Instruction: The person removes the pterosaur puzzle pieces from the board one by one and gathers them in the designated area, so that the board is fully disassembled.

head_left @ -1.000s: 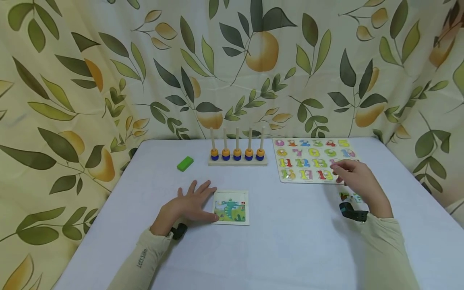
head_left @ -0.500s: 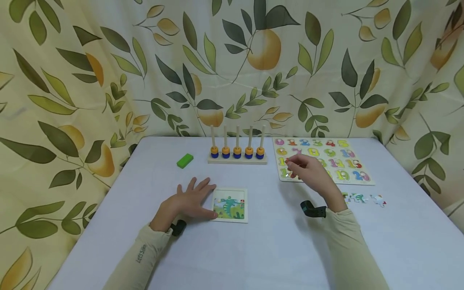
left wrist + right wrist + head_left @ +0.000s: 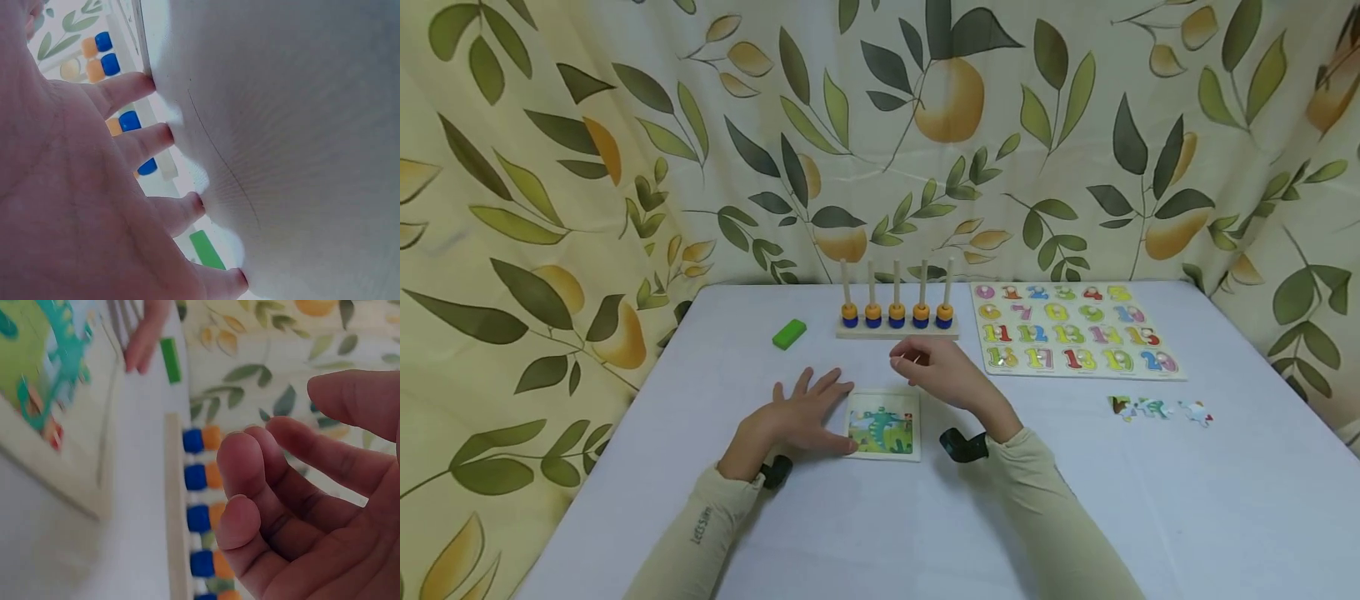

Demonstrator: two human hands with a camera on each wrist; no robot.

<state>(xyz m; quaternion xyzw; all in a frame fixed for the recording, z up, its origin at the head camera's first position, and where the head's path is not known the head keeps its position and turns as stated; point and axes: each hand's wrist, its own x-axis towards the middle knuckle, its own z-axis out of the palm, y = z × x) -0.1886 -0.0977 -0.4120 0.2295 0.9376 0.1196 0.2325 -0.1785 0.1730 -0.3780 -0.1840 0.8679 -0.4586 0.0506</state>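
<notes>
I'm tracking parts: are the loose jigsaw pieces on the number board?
No, the loose jigsaw pieces lie on the tablecloth in front of the number board.

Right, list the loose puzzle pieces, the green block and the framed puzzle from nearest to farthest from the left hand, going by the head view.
1. Framed puzzle: immediately right of the left hand, at its thumb.
2. Green block: ahead, just beyond the spread fingers.
3. Loose puzzle pieces: far over on the right side of the table.
</notes>
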